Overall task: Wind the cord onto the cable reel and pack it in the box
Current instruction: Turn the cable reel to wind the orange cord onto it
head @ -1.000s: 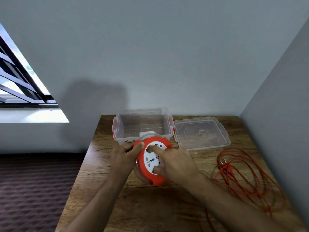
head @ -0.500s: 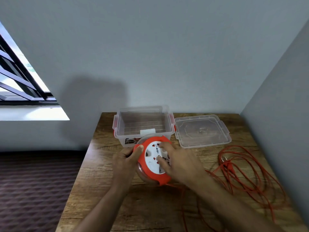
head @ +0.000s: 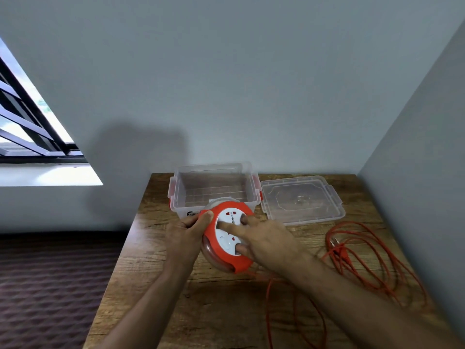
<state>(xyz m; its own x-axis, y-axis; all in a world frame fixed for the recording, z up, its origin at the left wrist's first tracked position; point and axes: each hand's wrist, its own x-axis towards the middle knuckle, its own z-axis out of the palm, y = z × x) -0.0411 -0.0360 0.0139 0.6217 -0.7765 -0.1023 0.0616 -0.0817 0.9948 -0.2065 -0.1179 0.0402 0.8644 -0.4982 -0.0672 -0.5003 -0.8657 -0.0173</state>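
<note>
Clasped in the left hand point(head: 187, 231) by its left edge, thumb lying over the orange rim: the cable reel point(head: 227, 236), tilted with its white socket face turned up toward the camera. Pressed against that white face by the right hand point(head: 269, 244), fingers spread, two fingertips point(head: 242, 219) near the upper socket and the thumb at the lower edge; no closed grasp there, just open-handed contact. Held above the wooden table point(head: 226, 311), just in front of the clear plastic box point(head: 214, 187), overlapping its near wall in the view. Open on top, that box, with red latches at its sides and a label partly hidden behind the reel. Lying flat just right of the box: its clear lid point(head: 302, 200). Trailing from under the reel toward the near edge of the table and off to the right: the orange cord point(head: 367, 260), mostly unwound, piled in loose loops well apart from the reel, with a plug visible among the strands. Beyond the table, a plain grey wall; at far left, a barred window point(head: 32, 132) above a dark patterned floor.
</note>
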